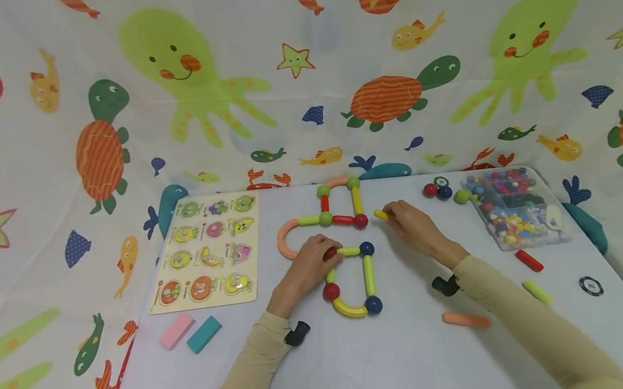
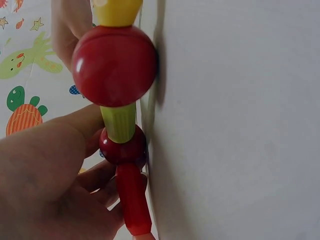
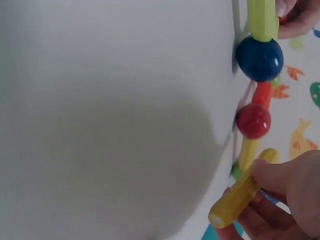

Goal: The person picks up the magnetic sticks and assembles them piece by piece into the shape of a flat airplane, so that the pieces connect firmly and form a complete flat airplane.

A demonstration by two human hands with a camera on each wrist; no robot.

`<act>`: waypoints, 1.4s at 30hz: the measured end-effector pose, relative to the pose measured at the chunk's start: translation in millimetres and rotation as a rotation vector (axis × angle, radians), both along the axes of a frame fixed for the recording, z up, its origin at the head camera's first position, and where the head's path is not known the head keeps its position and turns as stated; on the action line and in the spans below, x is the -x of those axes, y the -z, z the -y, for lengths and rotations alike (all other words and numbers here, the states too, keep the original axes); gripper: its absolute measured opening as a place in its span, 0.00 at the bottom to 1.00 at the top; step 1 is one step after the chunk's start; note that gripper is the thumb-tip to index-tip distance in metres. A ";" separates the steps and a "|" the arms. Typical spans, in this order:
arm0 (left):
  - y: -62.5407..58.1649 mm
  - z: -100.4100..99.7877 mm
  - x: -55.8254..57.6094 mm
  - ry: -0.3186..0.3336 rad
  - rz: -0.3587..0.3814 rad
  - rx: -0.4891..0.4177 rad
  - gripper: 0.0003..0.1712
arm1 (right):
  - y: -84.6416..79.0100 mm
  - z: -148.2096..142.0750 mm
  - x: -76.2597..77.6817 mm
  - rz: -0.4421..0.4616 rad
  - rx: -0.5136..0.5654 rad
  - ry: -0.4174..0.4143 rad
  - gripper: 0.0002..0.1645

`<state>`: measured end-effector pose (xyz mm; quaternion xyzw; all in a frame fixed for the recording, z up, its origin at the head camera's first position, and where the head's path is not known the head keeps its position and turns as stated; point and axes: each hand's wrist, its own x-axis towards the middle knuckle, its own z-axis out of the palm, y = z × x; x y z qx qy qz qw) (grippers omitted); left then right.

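My left hand (image 1: 308,266) grips a red ball (image 2: 120,152) at a corner of a figure built from coloured rods and balls on the white table. A light green rod (image 2: 119,122) joins that ball to another red ball (image 2: 115,65). Between thumb and fingers, my right hand (image 1: 416,228) pinches a short yellow rod (image 3: 237,197), held apart from the figure. Nearest to it is a red corner ball (image 1: 361,221). The lower loop has dark blue balls (image 1: 367,249) and a curved yellow rod (image 1: 349,308). A curved orange rod (image 1: 283,237) bends out at the left.
A divided plastic box (image 1: 534,237) of small pieces stands at the right, with loose balls (image 1: 462,196) beside it. Red (image 1: 529,260), green (image 1: 537,291) and orange (image 1: 466,320) rods lie at right. A fruit picture board (image 1: 154,304) and pink (image 1: 177,330) and teal (image 1: 204,334) blocks lie left.
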<state>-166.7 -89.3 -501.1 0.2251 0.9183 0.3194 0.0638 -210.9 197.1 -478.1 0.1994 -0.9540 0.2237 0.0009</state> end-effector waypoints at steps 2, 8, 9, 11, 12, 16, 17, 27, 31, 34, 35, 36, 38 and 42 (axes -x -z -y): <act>-0.4 -0.9 -0.4 0.001 0.003 -0.003 0.17 | 2.4 6.1 0.4 0.017 -0.020 -0.006 0.17; -1.9 -1.9 -0.8 0.000 0.004 -0.008 0.17 | 7.4 14.4 -0.1 0.040 -0.053 0.000 0.17; -2.1 -1.8 -0.9 -0.001 0.004 -0.007 0.17 | 8.1 15.0 -0.2 0.046 -0.056 0.000 0.17; -1.9 -1.5 -0.8 -0.001 0.004 -0.005 0.17 | 9.5 15.7 -0.1 0.056 -0.067 -0.001 0.17; -1.5 -1.3 -0.7 -0.001 0.004 -0.005 0.17 | 10.1 16.0 0.0 0.062 -0.070 -0.002 0.17; 0.0 -1.9 0.1 0.001 0.002 -0.003 0.17 | 11.7 15.8 -0.1 0.067 -0.071 -0.001 0.18; 0.3 -1.9 0.2 0.001 0.002 -0.004 0.17 | 11.7 15.7 -0.3 0.068 -0.067 0.002 0.18; 1.8 -1.2 2.1 -0.002 0.006 0.007 0.17 | 10.9 0.9 -22.0 0.048 -0.005 0.112 0.26; 0.4 -1.8 2.2 -0.007 0.019 -0.002 0.17 | 12.6 -21.7 -38.4 0.022 0.000 0.149 0.23; -0.2 -1.9 1.4 -0.012 0.023 -0.013 0.17 | 13.2 -41.8 -49.2 0.017 -0.003 0.165 0.20; -0.1 -1.8 1.3 -0.013 0.021 -0.015 0.17 | 12.9 -48.7 -52.3 0.009 -0.009 0.164 0.20; 0.4 -1.7 1.1 -0.015 0.019 -0.014 0.17 | 12.2 -55.6 -55.6 0.003 -0.013 0.164 0.19; 0.4 -1.8 1.0 -0.016 0.015 -0.015 0.17 | 8.8 -69.9 -63.3 -0.009 -0.019 0.164 0.20; 0.8 -2.2 1.3 -0.010 0.013 -0.013 0.17 | -3.8 -95.8 -82.2 -0.032 -0.027 0.158 0.23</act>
